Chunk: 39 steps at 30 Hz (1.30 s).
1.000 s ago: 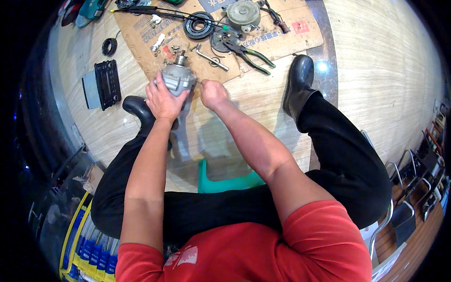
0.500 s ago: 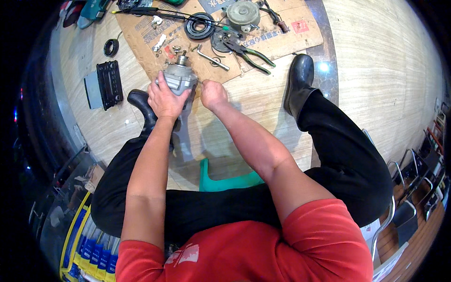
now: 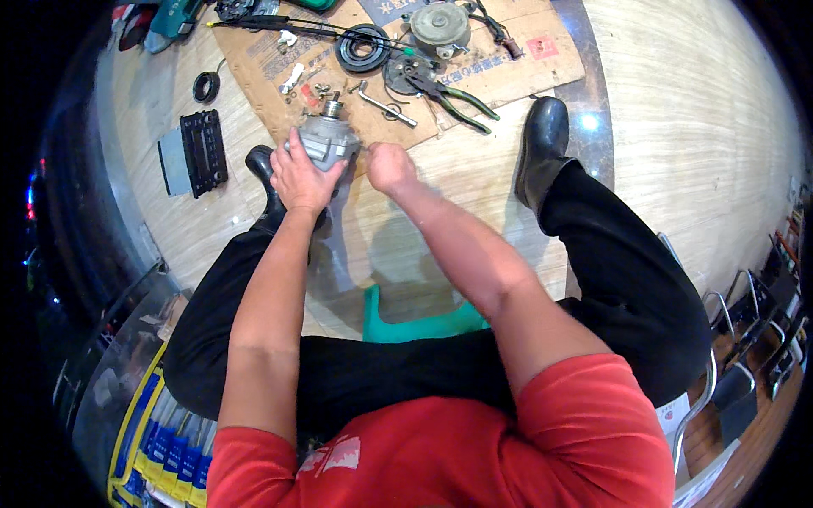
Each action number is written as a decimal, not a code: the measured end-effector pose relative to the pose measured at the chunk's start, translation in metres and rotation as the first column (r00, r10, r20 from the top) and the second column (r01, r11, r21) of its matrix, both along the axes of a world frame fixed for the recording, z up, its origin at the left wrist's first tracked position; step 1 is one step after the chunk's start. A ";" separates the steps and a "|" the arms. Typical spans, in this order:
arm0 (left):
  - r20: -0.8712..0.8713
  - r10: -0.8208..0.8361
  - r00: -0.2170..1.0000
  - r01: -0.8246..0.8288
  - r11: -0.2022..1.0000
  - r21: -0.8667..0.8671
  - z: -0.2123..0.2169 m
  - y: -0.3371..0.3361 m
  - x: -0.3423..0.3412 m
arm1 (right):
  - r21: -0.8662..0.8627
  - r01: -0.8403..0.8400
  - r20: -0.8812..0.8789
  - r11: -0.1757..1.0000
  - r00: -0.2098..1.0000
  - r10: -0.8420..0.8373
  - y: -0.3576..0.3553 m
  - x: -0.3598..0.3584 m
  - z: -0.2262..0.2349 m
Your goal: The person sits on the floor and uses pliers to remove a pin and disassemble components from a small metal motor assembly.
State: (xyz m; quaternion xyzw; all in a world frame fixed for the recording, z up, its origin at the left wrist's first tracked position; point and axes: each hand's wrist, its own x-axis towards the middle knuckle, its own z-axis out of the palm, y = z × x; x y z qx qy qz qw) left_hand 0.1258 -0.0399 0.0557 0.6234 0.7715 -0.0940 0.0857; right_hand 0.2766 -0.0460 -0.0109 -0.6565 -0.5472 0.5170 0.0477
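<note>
A grey cast-metal compressor body (image 3: 324,144) stands near the cardboard's front edge, its shaft pointing up and away from me. My left hand (image 3: 303,179) is wrapped round its near left side, with thumb and fingers spread over the casing. Close by on its right, my right hand (image 3: 391,168) is closed in a fist. Whatever that fist grips is hidden, though a thin dark bit shows between it and the casing. An L-shaped socket wrench (image 3: 385,106) and green-handled pliers (image 3: 451,100) lie beyond my right hand.
Flattened cardboard (image 3: 500,85) carries a black ring-shaped part (image 3: 362,48), a round grey pulley-like part (image 3: 440,27), cables and small hardware. A black car-radio-like unit (image 3: 203,154) lies at left, beside my boot. A green stool (image 3: 423,326) is beneath me.
The whole view has shifted slightly. My right elbow has swung a little outward to the right, while the left hand keeps its hold on the compressor body.
</note>
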 end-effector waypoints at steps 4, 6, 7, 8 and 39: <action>0.023 -0.036 0.999 0.036 0.999 0.002 -0.002 0.003 -0.003 | 0.071 -0.195 -0.066 0.978 0.978 0.200 0.018 0.014 -0.031; 0.032 -0.041 0.999 0.041 0.999 0.005 -0.003 0.003 -0.007 | 0.109 -0.215 -0.075 0.970 0.972 0.224 0.019 0.012 -0.032; 0.031 -0.043 0.999 0.043 0.999 0.004 -0.003 0.002 -0.009 | 0.128 -0.224 -0.078 0.966 0.969 0.235 0.019 0.011 -0.032; 0.034 -0.053 0.998 0.053 0.999 0.007 -0.003 0.003 -0.010 | 0.126 -0.245 -0.086 0.961 0.963 0.257 0.023 0.012 -0.038; 0.486 -0.010 0.874 0.051 0.996 -0.070 -0.023 0.046 -0.101 | 0.176 0.102 -0.133 0.979 0.988 -0.079 0.019 -0.041 0.017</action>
